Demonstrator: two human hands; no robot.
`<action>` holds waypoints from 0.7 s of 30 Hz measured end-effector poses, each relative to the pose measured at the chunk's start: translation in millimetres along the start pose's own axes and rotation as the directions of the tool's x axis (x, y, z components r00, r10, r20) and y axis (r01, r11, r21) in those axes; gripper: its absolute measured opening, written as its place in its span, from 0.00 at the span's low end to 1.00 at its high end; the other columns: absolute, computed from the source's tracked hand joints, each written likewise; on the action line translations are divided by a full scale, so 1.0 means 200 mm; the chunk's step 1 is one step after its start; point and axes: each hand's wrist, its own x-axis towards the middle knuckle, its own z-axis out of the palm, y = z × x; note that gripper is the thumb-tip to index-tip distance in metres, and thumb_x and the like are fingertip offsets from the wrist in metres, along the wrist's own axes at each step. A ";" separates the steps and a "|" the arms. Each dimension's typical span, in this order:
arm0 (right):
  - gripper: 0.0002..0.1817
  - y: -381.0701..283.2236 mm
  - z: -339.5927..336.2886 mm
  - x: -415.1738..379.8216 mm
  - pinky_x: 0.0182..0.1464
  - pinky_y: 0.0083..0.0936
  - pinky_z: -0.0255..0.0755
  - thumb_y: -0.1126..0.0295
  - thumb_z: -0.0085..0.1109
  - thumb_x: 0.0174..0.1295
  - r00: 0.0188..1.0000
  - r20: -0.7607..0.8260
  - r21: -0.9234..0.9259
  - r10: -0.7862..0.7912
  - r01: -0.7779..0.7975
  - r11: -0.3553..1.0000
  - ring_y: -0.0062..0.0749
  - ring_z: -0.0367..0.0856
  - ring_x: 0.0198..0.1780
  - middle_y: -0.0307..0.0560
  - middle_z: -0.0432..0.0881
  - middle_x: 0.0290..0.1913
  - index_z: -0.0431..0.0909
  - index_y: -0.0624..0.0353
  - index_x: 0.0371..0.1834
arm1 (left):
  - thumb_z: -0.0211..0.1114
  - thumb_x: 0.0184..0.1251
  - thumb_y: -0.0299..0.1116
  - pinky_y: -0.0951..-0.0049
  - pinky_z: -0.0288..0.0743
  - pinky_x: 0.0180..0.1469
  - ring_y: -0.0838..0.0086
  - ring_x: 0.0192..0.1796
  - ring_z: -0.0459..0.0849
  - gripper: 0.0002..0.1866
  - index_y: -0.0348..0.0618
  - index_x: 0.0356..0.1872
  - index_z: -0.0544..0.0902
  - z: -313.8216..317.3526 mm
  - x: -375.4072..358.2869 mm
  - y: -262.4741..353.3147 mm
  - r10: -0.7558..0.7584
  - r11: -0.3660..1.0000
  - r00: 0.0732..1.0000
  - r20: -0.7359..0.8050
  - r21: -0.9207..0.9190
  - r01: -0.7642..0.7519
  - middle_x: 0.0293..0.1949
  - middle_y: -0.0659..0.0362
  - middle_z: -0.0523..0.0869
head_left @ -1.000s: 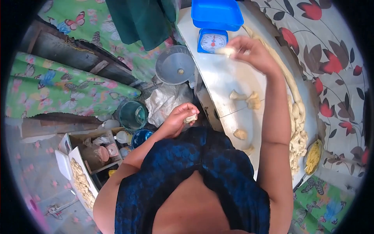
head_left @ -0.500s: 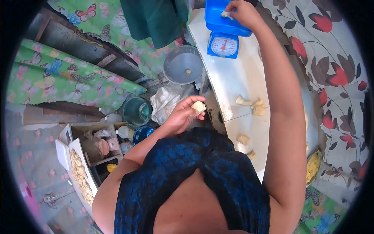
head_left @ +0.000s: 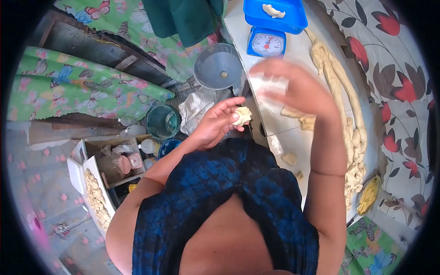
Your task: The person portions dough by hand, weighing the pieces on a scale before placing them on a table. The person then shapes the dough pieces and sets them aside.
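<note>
My left hand (head_left: 213,126) is closed around a small pale lump of dough (head_left: 243,116), held in front of my body beside the table edge. Blurred by motion, my right hand (head_left: 298,87) is over the white table (head_left: 263,107), fingers stretched and thumb apart, with nothing seen in it. A blue kitchen scale (head_left: 268,44) carries a blue tray (head_left: 295,22), in which a piece of dough (head_left: 273,11) lies. Small dough pieces (head_left: 307,122) rest under and near my right hand. Long dough strips (head_left: 338,80) stretch along the table's right side, partly hidden by my right arm.
A bowl of yellow crumbly food (head_left: 369,197) sits at the table's lower right. Left of the table are a grey basin (head_left: 215,68) and a green bucket (head_left: 163,122). A tray (head_left: 105,220) full of dough pieces stands at lower left.
My right hand has let go of the dough in the blue tray and moved back toward my body. The left hand still holds its lump, now slightly higher and further right.
</note>
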 end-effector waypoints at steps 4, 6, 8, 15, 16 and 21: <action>0.19 -0.05 0.35 -0.21 0.43 0.30 0.71 0.72 0.65 0.47 0.993 0.103 0.179 0.051 -0.069 0.981 0.40 0.78 0.39 0.44 0.77 0.41 0.77 0.57 0.45 | 0.54 0.65 0.26 0.74 0.75 0.41 0.74 0.42 0.79 0.10 0.38 0.47 0.72 -0.02 0.00 -0.05 -0.004 0.999 1.000 0.016 -0.048 0.005 0.42 0.56 0.78; 0.16 -0.07 0.38 -0.26 0.39 0.30 0.72 0.73 0.63 0.48 0.975 0.025 0.169 0.220 -0.221 0.961 0.42 0.78 0.38 0.47 0.76 0.37 0.78 0.54 0.43 | 0.54 0.64 0.26 0.75 0.75 0.39 0.74 0.41 0.79 0.09 0.39 0.44 0.71 -0.03 0.01 -0.05 -0.047 0.998 0.998 0.033 -0.045 0.049 0.41 0.57 0.78; 0.15 -0.10 0.37 -0.31 0.38 0.30 0.72 0.74 0.62 0.48 0.971 0.000 0.205 0.238 -0.233 0.951 0.42 0.78 0.36 0.47 0.76 0.35 0.78 0.54 0.42 | 0.55 0.64 0.27 0.76 0.73 0.37 0.75 0.39 0.78 0.09 0.40 0.43 0.71 -0.03 0.00 -0.05 -0.096 0.995 0.990 0.107 0.006 0.095 0.39 0.58 0.78; 0.11 -0.14 0.42 -0.37 0.36 0.27 0.73 0.79 0.56 0.51 0.913 -0.176 0.356 0.368 -0.289 0.889 0.40 0.80 0.31 0.47 0.77 0.30 0.78 0.56 0.38 | 0.57 0.63 0.28 0.78 0.72 0.35 0.78 0.37 0.78 0.09 0.40 0.42 0.73 0.06 0.01 -0.05 -0.129 0.989 0.985 0.113 -0.056 0.135 0.37 0.59 0.79; 0.11 -0.14 0.42 -0.38 0.36 0.27 0.73 0.79 0.56 0.51 0.914 -0.175 0.355 0.366 -0.289 0.889 0.40 0.80 0.31 0.47 0.77 0.30 0.78 0.56 0.38 | 0.59 0.62 0.28 0.79 0.72 0.34 0.80 0.36 0.78 0.09 0.40 0.42 0.73 0.06 0.01 -0.05 -0.112 0.991 0.990 0.088 0.079 0.106 0.36 0.60 0.79; 0.12 -0.17 0.42 -0.38 0.37 0.28 0.74 0.81 0.55 0.50 0.905 -0.215 0.411 0.368 -0.258 0.875 0.40 0.79 0.36 0.47 0.76 0.34 0.76 0.57 0.39 | 0.62 0.61 0.28 0.82 0.71 0.32 0.83 0.32 0.76 0.08 0.40 0.39 0.74 0.08 0.02 -0.06 -0.023 0.986 1.000 -0.003 0.166 0.023 0.33 0.62 0.79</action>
